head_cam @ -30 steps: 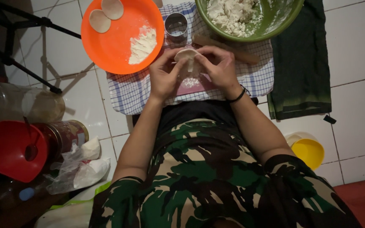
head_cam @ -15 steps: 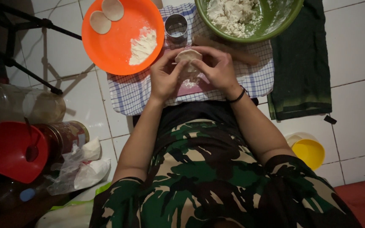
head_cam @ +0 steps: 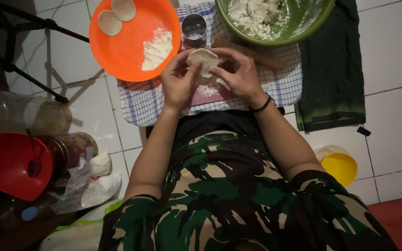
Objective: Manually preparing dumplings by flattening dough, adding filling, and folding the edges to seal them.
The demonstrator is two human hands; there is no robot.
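Note:
A small round disc of pale dough [head_cam: 202,60] is pinched between both hands above a checked cloth [head_cam: 140,100]. My left hand [head_cam: 178,82] grips its left edge; my right hand [head_cam: 238,74], with a black band at the wrist, grips its right edge. Under the hands lies a pink board [head_cam: 210,95] dusted with flour. Just beyond the dough stands a metal ring cutter [head_cam: 194,29]. A wooden rolling pin [head_cam: 261,56] lies past my right hand.
An orange plate [head_cam: 126,51] at upper left carries two dough discs [head_cam: 117,15] and a flour heap. A green bowl [head_cam: 298,32] of crumbly dough sits top right. Dark green towel [head_cam: 333,69] to the right, yellow lid [head_cam: 340,167], jars and a red lid [head_cam: 17,167] at left, tripod legs [head_cam: 29,28].
The dough disc has been lifted slightly and turned between the fingers; both hands stay over the board in nearly the same place.

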